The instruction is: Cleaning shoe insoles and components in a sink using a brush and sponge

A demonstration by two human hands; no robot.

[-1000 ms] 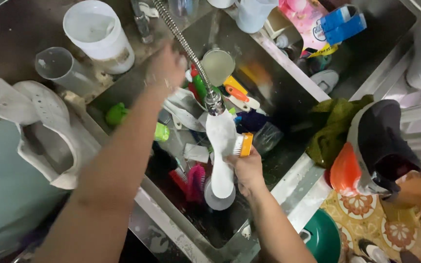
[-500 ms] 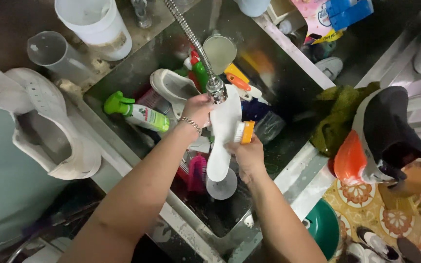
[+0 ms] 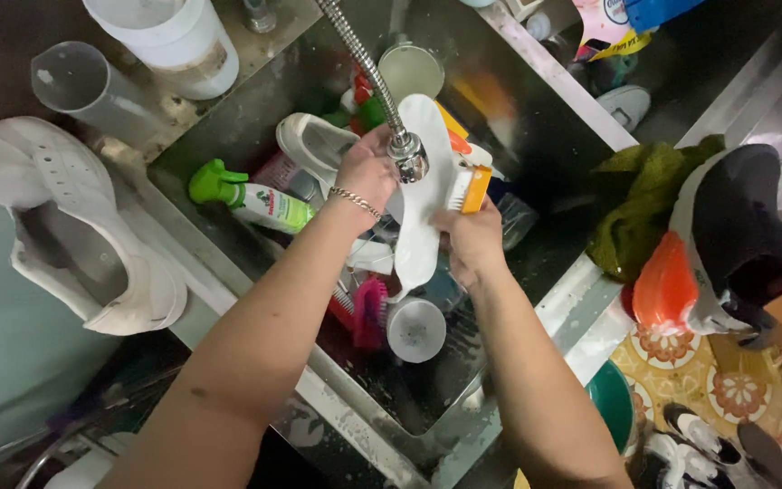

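Under the spray head [image 3: 406, 152], the left hand [image 3: 368, 172] is gripping the white insole [image 3: 423, 195]; the right hand [image 3: 471, 237] is clasping the orange brush [image 3: 469, 188]. Scrubbing appears midway; rinsing likely remains.

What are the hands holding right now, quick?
Left hand: closed on the white shoe insole, under the faucet sprayer head.
Right hand: closed on the orange scrub brush, pressed against the insole.
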